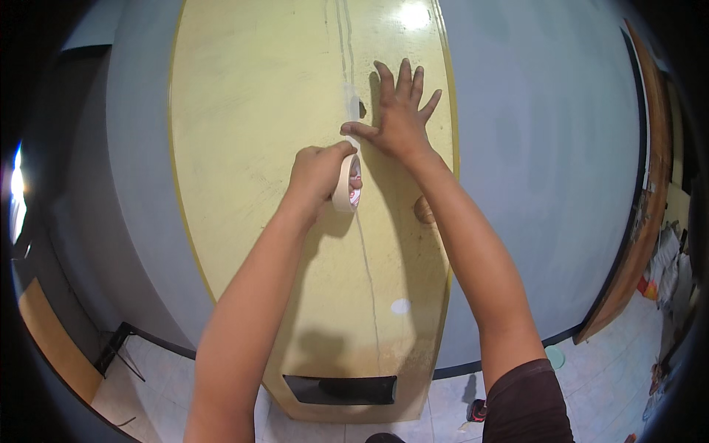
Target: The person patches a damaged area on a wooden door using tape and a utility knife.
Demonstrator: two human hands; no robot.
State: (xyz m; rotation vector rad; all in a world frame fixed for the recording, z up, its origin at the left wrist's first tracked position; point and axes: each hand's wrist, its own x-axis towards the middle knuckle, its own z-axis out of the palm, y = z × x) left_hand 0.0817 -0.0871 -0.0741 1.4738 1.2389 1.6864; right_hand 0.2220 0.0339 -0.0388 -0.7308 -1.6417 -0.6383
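Note:
A roll of masking tape [341, 190] is gripped in my left hand [316, 176], which holds it against a pale yellow door [244, 148]. A whitish strip of tape [351, 100] lies up the door along a grey crack line [367, 269], which continues below the roll. My right hand [401, 122] is spread on the door to the right of the strip, fingers apart and pointing up. Its thumb touches the strip just above the roll. Between thumb and fingers, a small dark hole [362, 109] shows beside the strip.
A round knob [425, 210] sits near the door's right edge, partly behind my right forearm. Low on the door are a white round spot [400, 306] and a black slot [340, 390]. Grey walls [546, 170] flank it. A power tool [477, 410] lies on the tiled floor [613, 391].

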